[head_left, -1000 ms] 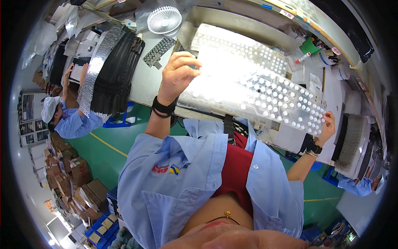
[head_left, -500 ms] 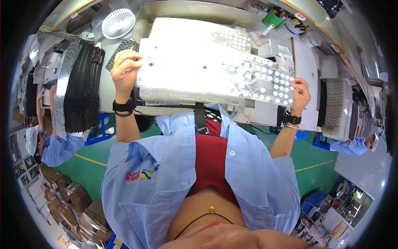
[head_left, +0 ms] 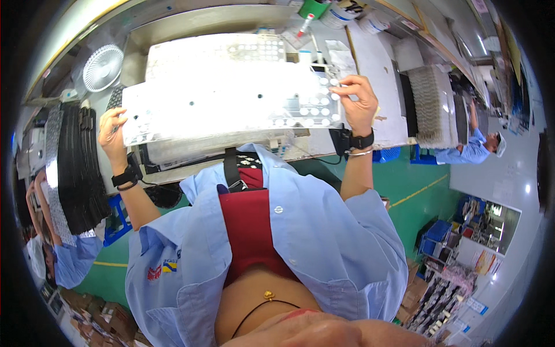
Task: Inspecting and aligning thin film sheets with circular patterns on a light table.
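A thin translucent sheet point(head_left: 312, 111) with rows of white round dots is stretched between my hands over a brightly glowing surface point(head_left: 214, 58). Glare washes out most of its middle, where a few small dark spots show. My left hand point(head_left: 111, 132) pinches the sheet's left end between thumb and fingers. At the opposite end, my right hand point(head_left: 359, 105) has its thumb and fingers closed on the upper right corner. Below the sheet's near edge lies a flat stack of clear sheets point(head_left: 191, 151).
A white fan point(head_left: 103, 67) stands at the back left, beside stacked black sheets point(head_left: 80, 168). At the back right are a green container point(head_left: 314, 8), a red-and-white marker point(head_left: 305, 25) and white tubs point(head_left: 341, 15). Stacked pale sheets point(head_left: 428, 107) stand farther right. Co-workers sit at both sides.
The view has turned, so the bench sits farther left in the picture. The sheet's right end now tilts up rather than down. Both hands still hold it.
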### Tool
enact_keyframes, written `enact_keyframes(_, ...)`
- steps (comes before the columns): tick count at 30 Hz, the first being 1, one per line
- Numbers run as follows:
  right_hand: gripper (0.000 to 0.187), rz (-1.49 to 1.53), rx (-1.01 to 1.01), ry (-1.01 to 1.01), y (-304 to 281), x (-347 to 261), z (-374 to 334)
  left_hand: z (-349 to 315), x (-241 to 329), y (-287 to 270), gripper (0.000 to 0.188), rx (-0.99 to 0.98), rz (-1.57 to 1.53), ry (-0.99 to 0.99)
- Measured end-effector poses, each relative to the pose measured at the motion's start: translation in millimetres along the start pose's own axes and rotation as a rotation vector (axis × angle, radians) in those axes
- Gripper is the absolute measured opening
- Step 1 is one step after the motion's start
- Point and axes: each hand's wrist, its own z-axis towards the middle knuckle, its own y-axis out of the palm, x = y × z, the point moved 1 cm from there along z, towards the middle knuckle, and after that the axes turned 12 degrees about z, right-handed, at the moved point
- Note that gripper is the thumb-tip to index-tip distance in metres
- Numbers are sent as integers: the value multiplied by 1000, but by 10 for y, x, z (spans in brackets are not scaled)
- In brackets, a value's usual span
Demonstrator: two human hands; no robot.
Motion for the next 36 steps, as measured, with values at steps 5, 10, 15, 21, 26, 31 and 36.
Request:
enact_keyframes(5,19,-27,-70,-73,83,-118,81,-85,-88,-36,12,-23,-44,-109)
enact_keyframes(10,18,-53,-110,-101,140,-166,86,-193,-308,63,8,-92,-98,-210)
enact_keyframes(15,13,152,-140,76,225,236,-14,-327,-615,189,6,-190,-418,-341)
enact_keyframes(21,12,569,13,683,530,984,-131,246,-489,477,8,-275,-397,-574)
enact_keyframes(26,16,599,115,864,924,1448,41,768,-600,952,13,-188,-15,-399)
enact_keyframes(31,18,556,111,977,1217,1977,8,783,-968,1420,19,-259,305,-495)
enact_keyframes(36,17,269,38,951,1285,2210,-46,661,-1189,1628,22,-359,376,-561)
